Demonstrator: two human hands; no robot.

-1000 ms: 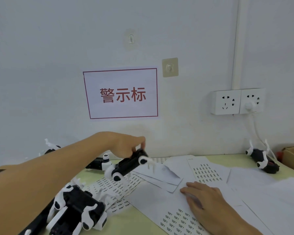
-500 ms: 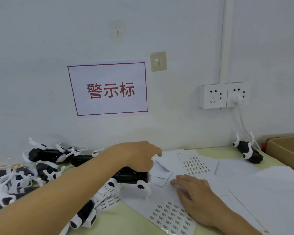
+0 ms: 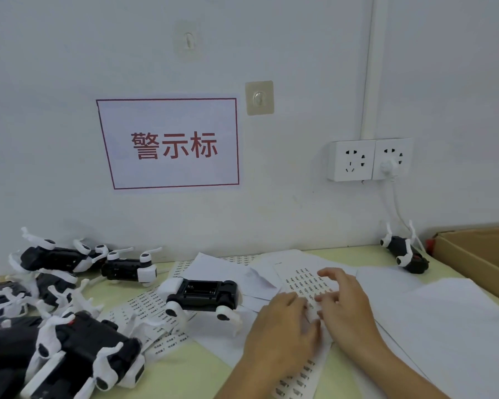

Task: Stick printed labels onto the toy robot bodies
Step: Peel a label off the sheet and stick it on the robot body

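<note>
A black toy robot body with white legs [image 3: 205, 293] lies belly-up on the table, free of both hands. Just right of it lies a white sheet of small printed labels [image 3: 303, 279]. My left hand [image 3: 283, 332] rests on the near part of this sheet, its fingertips on the label rows. My right hand [image 3: 343, 306] lies beside it with fingers spread and touching the same sheet. Whether a label is pinched is hidden by the fingers.
Several more toy robots are heaped at the left [image 3: 69, 347] and along the wall [image 3: 127, 267]. One robot [image 3: 404, 253] sits at the far right beside a cardboard box [image 3: 478, 254]. More label sheets [image 3: 144, 306] and blank paper [image 3: 458, 326] cover the table.
My left hand has put the toy robot down on the table, let go, and moved right onto the label sheet. My right hand has shifted slightly farther up the sheet.
</note>
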